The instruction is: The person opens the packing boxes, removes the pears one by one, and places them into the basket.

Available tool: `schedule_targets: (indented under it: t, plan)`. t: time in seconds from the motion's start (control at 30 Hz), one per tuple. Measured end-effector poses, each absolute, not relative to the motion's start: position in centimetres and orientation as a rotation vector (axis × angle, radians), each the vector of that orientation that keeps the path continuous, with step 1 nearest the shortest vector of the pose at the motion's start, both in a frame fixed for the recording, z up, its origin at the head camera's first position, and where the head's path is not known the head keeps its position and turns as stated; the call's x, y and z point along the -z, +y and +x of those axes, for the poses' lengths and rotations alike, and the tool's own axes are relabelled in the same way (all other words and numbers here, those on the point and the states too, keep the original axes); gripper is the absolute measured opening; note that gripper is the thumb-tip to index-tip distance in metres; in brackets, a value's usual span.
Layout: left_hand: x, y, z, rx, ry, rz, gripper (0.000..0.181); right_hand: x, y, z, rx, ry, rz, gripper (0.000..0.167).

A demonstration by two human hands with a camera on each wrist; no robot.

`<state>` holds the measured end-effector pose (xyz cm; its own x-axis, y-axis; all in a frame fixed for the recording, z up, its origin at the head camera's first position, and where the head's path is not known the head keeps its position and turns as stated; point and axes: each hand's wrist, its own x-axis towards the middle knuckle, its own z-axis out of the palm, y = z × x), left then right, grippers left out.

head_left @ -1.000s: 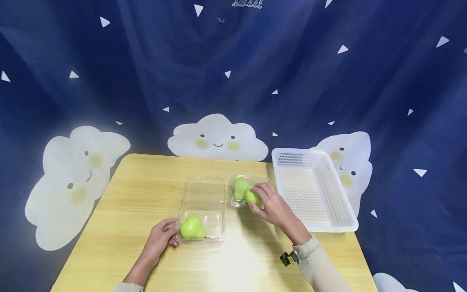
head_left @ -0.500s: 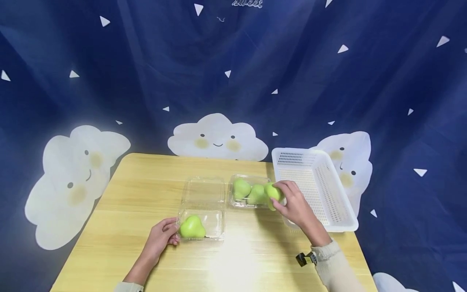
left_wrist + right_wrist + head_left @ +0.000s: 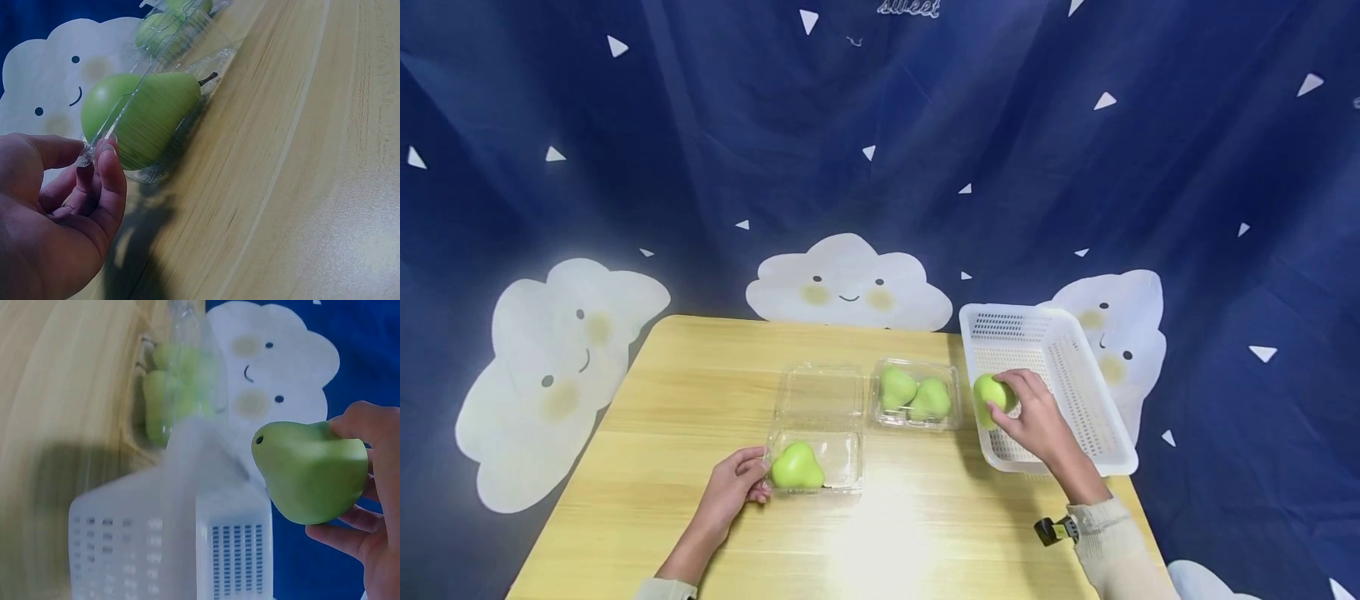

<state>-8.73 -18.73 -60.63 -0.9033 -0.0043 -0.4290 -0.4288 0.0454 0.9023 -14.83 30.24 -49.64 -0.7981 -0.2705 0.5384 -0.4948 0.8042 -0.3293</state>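
A green pear (image 3: 312, 472) is in my right hand (image 3: 1037, 421), held over the left part of the white plastic basket (image 3: 1122, 433); fingers and thumb grip its wide end. My left hand (image 3: 730, 487) pinches the near left rim of an open clear plastic clamshell box (image 3: 842, 467), as the left wrist view shows. Inside that box's near half lies another green pear (image 3: 147, 112), its dark stem pointing right. Behind and to the right stands a second clear plastic box (image 3: 953, 421), which looks closed, with two green pears (image 3: 931, 398) in it.
Everything rests on a light wooden table (image 3: 700, 375). The basket stands at its right edge, close beside the second box. A dark blue curtain (image 3: 850, 125) with white clouds hangs behind the table.
My right hand has carried its pear rightward from above the second box to over the basket. My left hand has stayed at the open box's rim.
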Motion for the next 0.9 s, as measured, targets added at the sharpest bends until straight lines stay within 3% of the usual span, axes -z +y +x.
schedule_targets:
  t: [0.9]
  plan:
    - [60.8,-18.7,-8.9,-1.917,2.022,-0.445,0.049,52.2,37.3,-16.3,-0.538,-2.972,0.400,0.041]
